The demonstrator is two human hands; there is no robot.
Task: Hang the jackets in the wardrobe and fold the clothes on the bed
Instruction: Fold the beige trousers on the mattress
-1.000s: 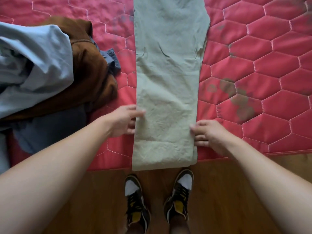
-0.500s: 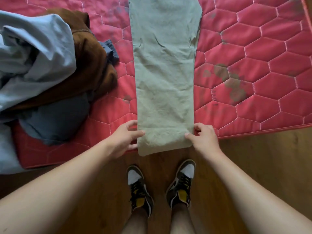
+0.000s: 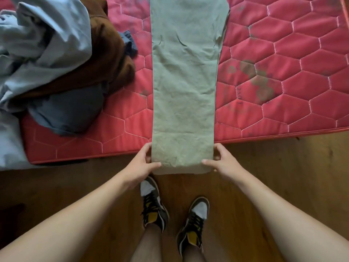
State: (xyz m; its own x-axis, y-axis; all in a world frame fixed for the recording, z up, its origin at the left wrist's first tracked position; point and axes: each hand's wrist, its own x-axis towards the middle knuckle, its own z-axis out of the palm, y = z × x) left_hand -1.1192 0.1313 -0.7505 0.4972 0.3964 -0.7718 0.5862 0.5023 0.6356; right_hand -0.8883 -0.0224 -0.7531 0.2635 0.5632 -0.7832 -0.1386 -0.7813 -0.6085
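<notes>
You have one long sage-green pair of cotton trousers (image 3: 185,82) in front of you, folded lengthwise into a single strip. It lies flat down the middle of the red hexagon-quilted mattress (image 3: 283,91), with its near hem hanging past the mattress edge. Both of your hands are on that hem. Your left hand (image 3: 140,166) grasps the left corner, thumb on top of the cloth and fingers (image 3: 147,149) curled along the side edge. Your right hand (image 3: 223,163) grasps the right corner in the same way.

On the left of the mattress, apart from the trousers, one heap holds at least three garments. A crumpled light-blue garment (image 3: 43,44) lies on top, a rust-brown garment (image 3: 111,59) is beneath it, and a slate-blue garment (image 3: 69,110) is lowest and nearest you.

The mattress carries several dull greenish stains to the right of the trousers. Below it is a brown wooden floor (image 3: 283,167), where your two olive, white and yellow sneakers (image 3: 154,207) stand.
</notes>
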